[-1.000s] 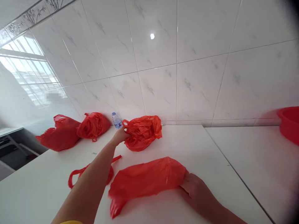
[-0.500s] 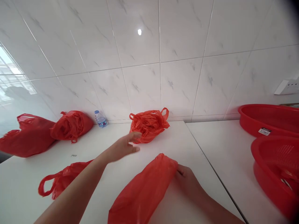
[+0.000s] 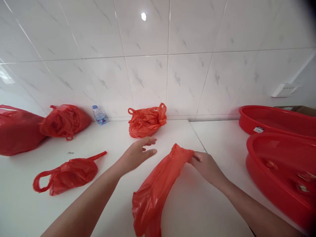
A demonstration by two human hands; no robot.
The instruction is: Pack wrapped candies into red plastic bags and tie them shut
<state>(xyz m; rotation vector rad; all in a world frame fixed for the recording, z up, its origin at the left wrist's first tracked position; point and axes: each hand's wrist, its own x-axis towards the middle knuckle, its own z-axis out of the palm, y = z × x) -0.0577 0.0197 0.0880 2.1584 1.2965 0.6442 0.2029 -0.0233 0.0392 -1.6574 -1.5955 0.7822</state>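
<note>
A long red plastic bag (image 3: 160,187) hangs slantwise over the white table, its top end pinched in my right hand (image 3: 203,164). My left hand (image 3: 139,153) is to the left of that end, fingers curved and apart, with nothing in them. Just beyond my left hand sits a bundle of crumpled red plastic bags (image 3: 145,121), two loop handles sticking up. On the left, a small filled red bag (image 3: 74,172) lies on the table, its handles spread to either side; my left forearm passes close by it.
Two larger red bags, one bulky (image 3: 19,131) and one rolled (image 3: 65,121), stand at the back left beside a plastic water bottle (image 3: 99,115). Two red plastic baskets (image 3: 276,164) fill the right side; the nearer holds small items. A tiled wall (image 3: 148,82) bounds the back.
The view has tilted down and shifted right. My right hand has raised the bag's end, and more of the bag shows. My left hand stays apart from it, fingers still spread.
</note>
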